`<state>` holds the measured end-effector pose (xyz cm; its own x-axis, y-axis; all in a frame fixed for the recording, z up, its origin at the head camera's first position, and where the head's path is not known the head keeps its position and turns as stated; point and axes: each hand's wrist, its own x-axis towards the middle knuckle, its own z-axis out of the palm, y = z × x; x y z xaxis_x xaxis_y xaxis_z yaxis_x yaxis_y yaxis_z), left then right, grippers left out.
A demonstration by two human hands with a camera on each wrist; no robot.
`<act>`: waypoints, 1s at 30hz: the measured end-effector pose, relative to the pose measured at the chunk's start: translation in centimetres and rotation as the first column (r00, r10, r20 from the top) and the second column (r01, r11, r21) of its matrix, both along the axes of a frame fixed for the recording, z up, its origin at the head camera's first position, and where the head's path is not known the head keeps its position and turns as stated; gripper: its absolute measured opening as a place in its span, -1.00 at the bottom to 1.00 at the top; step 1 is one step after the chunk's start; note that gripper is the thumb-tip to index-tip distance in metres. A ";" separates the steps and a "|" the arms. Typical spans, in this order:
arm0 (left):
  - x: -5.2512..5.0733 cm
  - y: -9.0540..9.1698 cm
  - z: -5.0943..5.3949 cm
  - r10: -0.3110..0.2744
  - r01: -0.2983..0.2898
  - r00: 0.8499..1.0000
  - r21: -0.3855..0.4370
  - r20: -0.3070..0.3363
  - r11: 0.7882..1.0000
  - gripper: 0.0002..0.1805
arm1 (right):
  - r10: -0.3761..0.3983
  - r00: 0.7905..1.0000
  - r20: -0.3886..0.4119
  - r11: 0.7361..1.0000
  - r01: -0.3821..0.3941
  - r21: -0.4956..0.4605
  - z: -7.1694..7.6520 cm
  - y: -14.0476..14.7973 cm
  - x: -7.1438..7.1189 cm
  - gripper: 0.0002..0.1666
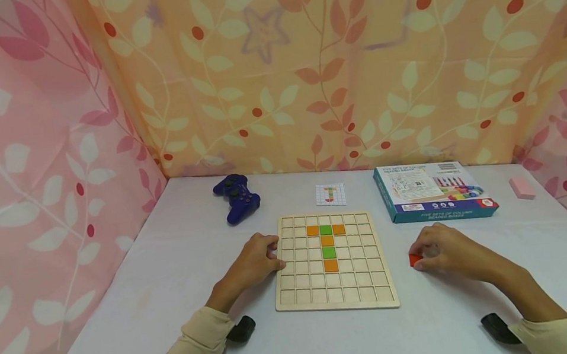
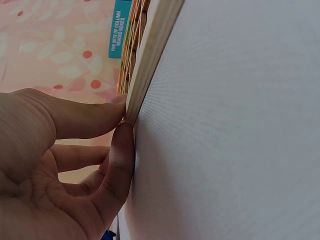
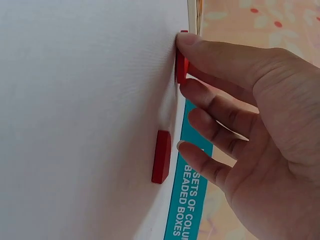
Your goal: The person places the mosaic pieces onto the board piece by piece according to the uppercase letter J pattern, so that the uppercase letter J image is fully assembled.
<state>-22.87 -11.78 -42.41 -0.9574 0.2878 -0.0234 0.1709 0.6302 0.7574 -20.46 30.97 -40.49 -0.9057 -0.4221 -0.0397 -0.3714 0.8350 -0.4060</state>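
A square wooden grid board lies on the white table. Orange tiles and green tiles sit in its cells, forming a T shape. At the board's left edge, my left hand grips the rim between thumb and fingers. To the right of the board, my right hand pinches a red tile with the thumb and fingertips, at the table surface. A second red tile lies on the table near the other fingers; in the head view the hand hides it.
Behind the board lies a small pattern card. A blue game controller is at the back left. A boxed bead set and a pink block stand at the back right. Patterned cloth walls surround the table.
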 end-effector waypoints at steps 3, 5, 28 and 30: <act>0.1 0.0 0.0 0.001 -0.001 1.000 0.001 -0.001 1.000 -0.31 | 0.038 0.999 -0.021 0.999 -0.037 0.005 0.0 -0.3 -0.2 -0.77; 0.1 0.0 0.0 0.004 -0.004 1.000 0.001 0.001 1.000 -0.31 | 0.059 0.998 -0.031 0.998 -0.059 0.007 0.0 -0.7 -0.4 -0.78; 0.0 0.0 -0.1 0.000 0.000 1.000 -0.006 0.006 1.000 -0.34 | 0.265 0.964 0.018 0.964 -0.265 -0.039 0.6 -9.1 -1.7 -0.72; -0.1 0.0 0.0 0.001 -0.001 1.000 -0.007 0.006 1.000 -0.34 | 0.286 0.958 0.012 0.957 -0.286 -0.041 0.5 -9.7 -1.7 -0.73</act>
